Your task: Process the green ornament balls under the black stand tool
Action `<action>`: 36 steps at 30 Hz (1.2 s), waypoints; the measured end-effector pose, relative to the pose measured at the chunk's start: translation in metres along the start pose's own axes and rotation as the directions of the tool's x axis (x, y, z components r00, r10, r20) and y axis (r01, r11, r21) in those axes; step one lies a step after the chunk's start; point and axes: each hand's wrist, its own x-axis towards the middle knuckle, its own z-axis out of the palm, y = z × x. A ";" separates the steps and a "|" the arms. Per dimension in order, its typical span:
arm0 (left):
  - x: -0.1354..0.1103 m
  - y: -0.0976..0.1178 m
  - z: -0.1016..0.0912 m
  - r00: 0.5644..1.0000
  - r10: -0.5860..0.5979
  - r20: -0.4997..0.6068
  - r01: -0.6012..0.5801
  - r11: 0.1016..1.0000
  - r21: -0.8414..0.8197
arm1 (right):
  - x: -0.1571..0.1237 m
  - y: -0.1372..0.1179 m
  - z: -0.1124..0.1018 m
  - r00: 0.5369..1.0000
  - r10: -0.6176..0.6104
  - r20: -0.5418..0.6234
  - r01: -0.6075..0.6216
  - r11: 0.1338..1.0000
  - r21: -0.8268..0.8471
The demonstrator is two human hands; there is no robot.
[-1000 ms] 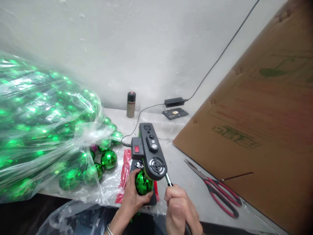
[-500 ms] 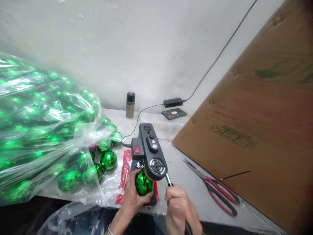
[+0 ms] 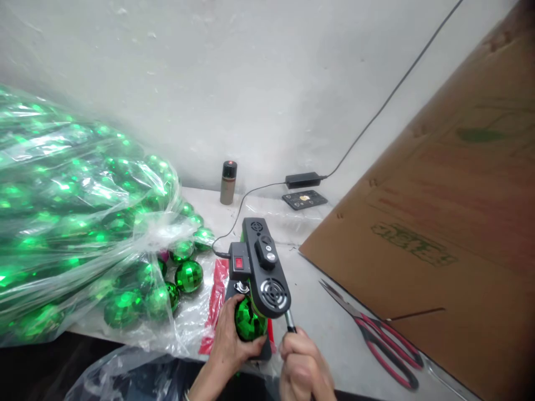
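My left hand (image 3: 228,337) is closed around the left and lower sides of a shiny green faceted ball ornament (image 3: 249,320). The ball sits under the front end of a black tabletop machine (image 3: 267,264), which has round vents and a red switch on its side box. In a fist, my right hand (image 3: 304,362) grips the lever handle (image 3: 290,322) that sticks out from the machine's right side. Most of the handle's grip is hidden by the fingers. A red plastic sheet (image 3: 218,289) lies under the machine's base.
At left, a clear plastic bag (image 3: 154,234) bulges with green balls, several near its mouth. Red-and-black scissors (image 3: 387,340) lie right, beside a large cardboard box (image 3: 438,223). A spray can (image 3: 228,184), a power adapter (image 3: 303,180) and a phone (image 3: 304,199) are by the wall.
The view has shifted a little, so the scene sits slightly further right and lower. My left hand stays on the ball, and my right hand keeps the lever, a little further left relative to the machine.
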 end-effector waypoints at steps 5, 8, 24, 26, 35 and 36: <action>0.010 0.008 -0.007 0.998 -0.052 0.045 0.054 0.998 -0.041 | 0.047 -0.024 0.003 0.998 0.064 -0.015 -0.064 0.997 0.040; -0.001 0.002 -0.014 0.997 -0.017 0.070 0.019 0.999 -0.031 | 0.065 -0.031 0.003 0.999 0.036 -0.013 -0.034 0.995 0.099; 0.088 0.034 -0.125 0.975 0.148 -0.166 0.046 0.599 0.800 | 0.043 -0.015 0.000 0.997 -0.057 0.043 0.053 0.995 0.084; 0.109 0.044 -0.126 0.996 -0.024 -0.087 0.088 0.450 0.889 | 0.041 -0.013 -0.001 0.997 -0.055 0.047 0.052 0.995 0.081; 0.074 0.044 -0.104 0.990 -0.140 -0.012 0.140 0.973 0.181 | 0.058 -0.026 -0.002 0.993 0.026 0.112 -0.039 0.993 0.112; 0.065 0.043 -0.099 0.980 -0.201 -0.004 0.201 0.980 0.008 | 0.061 -0.028 -0.002 0.994 0.023 0.109 -0.036 0.993 0.112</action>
